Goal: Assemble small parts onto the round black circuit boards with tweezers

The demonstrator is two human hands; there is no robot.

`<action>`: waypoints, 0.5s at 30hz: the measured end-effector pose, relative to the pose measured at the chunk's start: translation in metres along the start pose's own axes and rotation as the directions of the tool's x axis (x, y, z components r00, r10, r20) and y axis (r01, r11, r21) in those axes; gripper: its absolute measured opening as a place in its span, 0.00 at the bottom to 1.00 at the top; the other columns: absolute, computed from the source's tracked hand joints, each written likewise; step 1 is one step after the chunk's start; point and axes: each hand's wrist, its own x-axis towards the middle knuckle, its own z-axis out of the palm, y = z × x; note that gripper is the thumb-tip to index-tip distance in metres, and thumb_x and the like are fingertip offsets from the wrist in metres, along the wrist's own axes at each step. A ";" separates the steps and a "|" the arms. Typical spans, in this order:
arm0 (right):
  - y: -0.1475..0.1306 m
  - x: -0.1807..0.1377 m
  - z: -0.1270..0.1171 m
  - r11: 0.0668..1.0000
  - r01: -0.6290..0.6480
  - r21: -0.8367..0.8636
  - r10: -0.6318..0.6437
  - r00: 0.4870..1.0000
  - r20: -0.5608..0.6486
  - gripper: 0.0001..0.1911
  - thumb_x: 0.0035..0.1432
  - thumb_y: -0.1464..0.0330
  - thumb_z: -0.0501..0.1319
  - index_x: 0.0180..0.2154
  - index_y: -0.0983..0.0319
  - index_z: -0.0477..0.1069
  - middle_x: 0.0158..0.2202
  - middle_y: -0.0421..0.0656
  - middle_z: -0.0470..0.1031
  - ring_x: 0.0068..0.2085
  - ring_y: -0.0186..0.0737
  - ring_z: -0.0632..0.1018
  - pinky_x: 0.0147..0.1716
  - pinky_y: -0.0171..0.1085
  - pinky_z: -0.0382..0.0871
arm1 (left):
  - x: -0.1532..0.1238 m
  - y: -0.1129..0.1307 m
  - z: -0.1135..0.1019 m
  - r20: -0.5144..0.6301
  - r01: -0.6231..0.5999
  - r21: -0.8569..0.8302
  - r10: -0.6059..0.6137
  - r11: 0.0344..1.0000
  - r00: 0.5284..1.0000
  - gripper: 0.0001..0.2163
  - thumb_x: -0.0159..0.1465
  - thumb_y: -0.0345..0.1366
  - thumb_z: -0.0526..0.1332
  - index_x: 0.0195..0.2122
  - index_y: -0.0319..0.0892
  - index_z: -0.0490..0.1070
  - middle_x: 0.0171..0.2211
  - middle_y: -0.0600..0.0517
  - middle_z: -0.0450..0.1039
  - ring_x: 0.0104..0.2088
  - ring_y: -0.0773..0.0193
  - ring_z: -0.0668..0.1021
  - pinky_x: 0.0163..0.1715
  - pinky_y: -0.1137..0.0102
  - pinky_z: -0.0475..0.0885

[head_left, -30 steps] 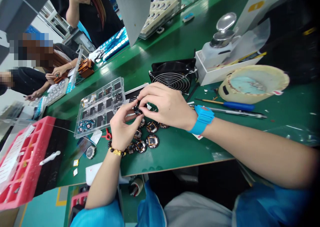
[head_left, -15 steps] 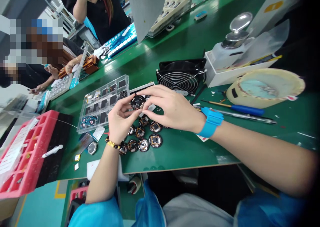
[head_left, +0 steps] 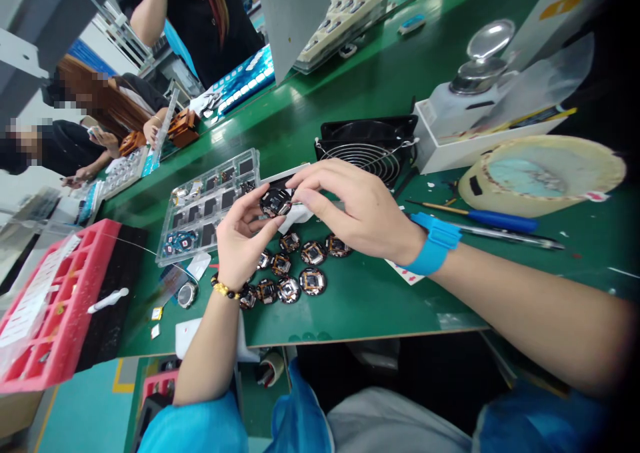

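Observation:
Between the thumb and fingers of my left hand (head_left: 243, 236) is a round black watch module (head_left: 275, 202) with small electronic parts on its face. My right hand (head_left: 350, 206) reaches in from the right, its thumb and index finger close together at the module's right edge; whether something tiny sits between them I cannot make out. Below the hands, several similar round modules (head_left: 313, 281) lie in rows on the green table (head_left: 370, 310). Behind my left hand lies a clear compartment tray (head_left: 207, 206) holding dark square pieces and small parts.
A black fan (head_left: 367, 150) with a wire guard stands behind my right hand. To the right are a blue-handled screwdriver (head_left: 503, 220), a cream tub (head_left: 540, 173) and a white box (head_left: 445, 143) with a dispenser bottle. A pink foam tray (head_left: 95, 266) lies left. Co-workers sit across the table.
My right hand has shifted slightly right, its fingertips drawn from the module's lower side to its right edge. The left hand keeps the module in nearly the same spot.

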 end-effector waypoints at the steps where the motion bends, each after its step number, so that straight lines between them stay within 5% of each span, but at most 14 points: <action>1: -0.001 0.000 0.000 1.000 -0.020 0.018 0.020 1.000 -0.019 0.09 0.72 0.66 0.58 0.38 0.59 0.74 0.46 0.45 0.82 0.50 0.45 0.80 0.54 0.47 0.73 | 0.000 -0.001 0.000 0.007 -0.010 0.002 0.010 1.000 1.000 0.26 0.61 0.36 0.75 0.60 0.46 0.74 0.50 0.48 0.80 0.48 0.60 0.84 0.46 0.67 0.85; 7: -0.003 0.002 -0.002 0.961 -0.218 0.167 0.238 0.966 -0.105 0.15 0.62 0.56 0.70 0.32 0.60 0.73 0.33 0.41 0.78 0.35 0.39 0.78 0.37 0.41 0.76 | 0.000 0.000 0.000 0.004 0.012 -0.026 -0.012 1.000 1.000 0.26 0.61 0.36 0.75 0.60 0.46 0.74 0.50 0.48 0.79 0.49 0.59 0.84 0.46 0.68 0.84; 15: -0.003 0.003 -0.002 0.857 -0.374 0.354 0.412 0.910 -0.036 0.16 0.58 0.55 0.73 0.33 0.61 0.79 0.33 0.42 0.82 0.34 0.40 0.81 0.38 0.42 0.80 | 0.001 -0.001 -0.001 0.012 0.020 -0.053 -0.019 0.998 1.000 0.26 0.60 0.36 0.76 0.60 0.46 0.74 0.51 0.48 0.80 0.49 0.60 0.84 0.49 0.68 0.83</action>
